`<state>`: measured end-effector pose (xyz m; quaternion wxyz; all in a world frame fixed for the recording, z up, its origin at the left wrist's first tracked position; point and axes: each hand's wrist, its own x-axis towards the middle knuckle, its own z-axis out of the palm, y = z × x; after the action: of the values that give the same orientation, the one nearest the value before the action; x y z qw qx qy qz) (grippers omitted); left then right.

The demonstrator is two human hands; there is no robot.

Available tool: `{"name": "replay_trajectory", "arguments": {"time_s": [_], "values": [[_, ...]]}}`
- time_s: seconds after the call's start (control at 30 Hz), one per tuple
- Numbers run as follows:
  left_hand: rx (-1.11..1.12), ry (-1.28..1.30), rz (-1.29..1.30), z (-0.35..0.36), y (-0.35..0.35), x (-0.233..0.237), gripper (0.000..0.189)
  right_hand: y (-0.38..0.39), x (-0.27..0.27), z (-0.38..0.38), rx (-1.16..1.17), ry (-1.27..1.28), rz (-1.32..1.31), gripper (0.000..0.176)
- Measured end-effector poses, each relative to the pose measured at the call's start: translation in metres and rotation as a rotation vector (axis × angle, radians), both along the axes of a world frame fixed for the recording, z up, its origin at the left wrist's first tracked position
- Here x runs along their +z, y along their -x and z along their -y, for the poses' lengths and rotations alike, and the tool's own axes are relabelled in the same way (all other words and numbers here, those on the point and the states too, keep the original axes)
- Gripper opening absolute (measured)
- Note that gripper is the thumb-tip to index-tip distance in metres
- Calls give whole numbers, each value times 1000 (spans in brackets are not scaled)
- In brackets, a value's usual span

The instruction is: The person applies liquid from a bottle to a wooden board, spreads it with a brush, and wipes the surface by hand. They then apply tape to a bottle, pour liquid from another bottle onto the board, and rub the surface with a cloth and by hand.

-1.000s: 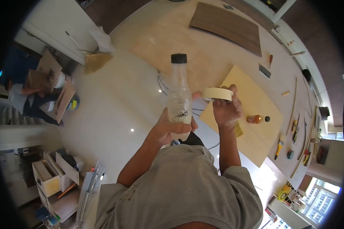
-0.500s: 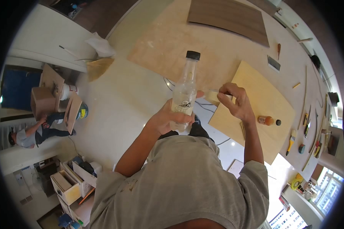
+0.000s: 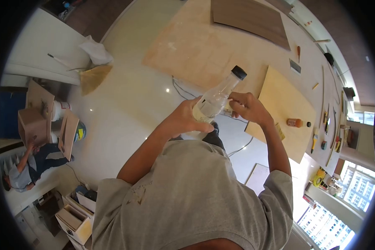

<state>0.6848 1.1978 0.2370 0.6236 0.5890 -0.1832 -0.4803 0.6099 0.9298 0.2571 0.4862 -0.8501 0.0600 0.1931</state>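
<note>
A clear bottle (image 3: 214, 102) with a black cap (image 3: 238, 73) is in my left hand (image 3: 186, 118), whose fingers wrap round its lower part. The bottle tilts up to the right and its cap is on. Just right of the bottle, my right hand (image 3: 251, 108) has its fingers curled together; what they hold, if anything, is hidden. A small orange bottle (image 3: 294, 123) lies on the yellowish board (image 3: 285, 100), with a black cap (image 3: 308, 124) beside it.
A wooden table (image 3: 187, 46) carries a dark panel (image 3: 250, 21), a paintbrush (image 3: 315, 141) and a screwdriver (image 3: 298, 52). Cables (image 3: 241, 150) run over the floor. At the left, another person (image 3: 25, 166) is beside cardboard pieces (image 3: 33, 125) and buckets.
The clear bottle has tipped from upright toward the right. My right hand has moved slightly left, close behind the bottle. The view has shifted.
</note>
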Motion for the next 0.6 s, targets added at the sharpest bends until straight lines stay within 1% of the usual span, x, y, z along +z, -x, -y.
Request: {"name": "replay_trajectory", "arguments": {"time_s": [0.1,0.2,0.27,0.3,0.37,0.43,0.47,0.5,0.57,0.6], "values": [[-64,25,13,-23,-18,14,77,-5,13,-26,-65,-127,-179,39],[-145,53,53,-38,-26,23,79,-5,1,-37,40,-280,-174,39],[-199,58,99,-45,-29,34,81,-1,-18,-46,13,-91,-128,38],[-209,63,187,-48,-29,29,82,-1,-20,-52,2,6,-103,37],[-227,75,358,-55,-27,15,83,-1,-18,-63,87,193,124,34],[-221,51,390,-58,-29,16,82,3,-25,-71,28,267,245,30],[-217,40,406,-58,-31,18,82,9,-40,-73,-69,245,251,28],[-208,56,368,-57,-32,21,83,10,-39,-78,-166,226,261,26],[-182,86,280,-57,-30,27,87,16,-30,-87,-326,118,197,24],[-145,73,371,-57,-29,25,85,19,-23,-94,-403,60,163,23]]}}
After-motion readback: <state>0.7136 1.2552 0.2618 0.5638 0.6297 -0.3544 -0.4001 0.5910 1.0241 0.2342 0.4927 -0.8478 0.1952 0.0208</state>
